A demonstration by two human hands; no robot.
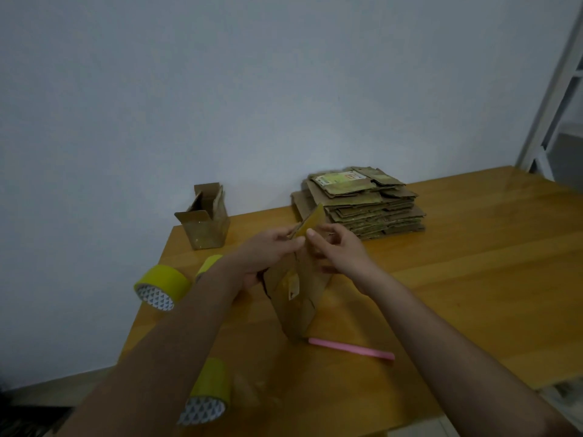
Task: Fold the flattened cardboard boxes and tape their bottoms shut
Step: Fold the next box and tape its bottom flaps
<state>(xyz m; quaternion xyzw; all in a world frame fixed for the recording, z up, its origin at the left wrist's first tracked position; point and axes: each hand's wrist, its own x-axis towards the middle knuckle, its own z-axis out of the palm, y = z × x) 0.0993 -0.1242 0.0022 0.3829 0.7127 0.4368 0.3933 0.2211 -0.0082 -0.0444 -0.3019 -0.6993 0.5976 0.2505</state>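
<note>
In the centre of the frame both hands hold one cardboard box [295, 298], partly folded and standing on end on the wooden table [473, 279]. The left hand [265, 257] grips its upper left part with curled fingers. The right hand [340, 250] pinches the top flap with the thumb and fingers.

The table's left edge runs close to the hands, and a yellow tape roll [162, 287] lies on this edge at the left. A second tape roll [208, 392] lies at the lower left, and a third one [208, 263] is mostly hidden behind the left forearm. Right of the box the table top is wide and bare.

A pink stick [351, 349] lies just below the box; what it is I cannot make out. The stack of flat boxes [362, 203] is above the hands, and a folded box [206, 219] stands at the far left corner.
</note>
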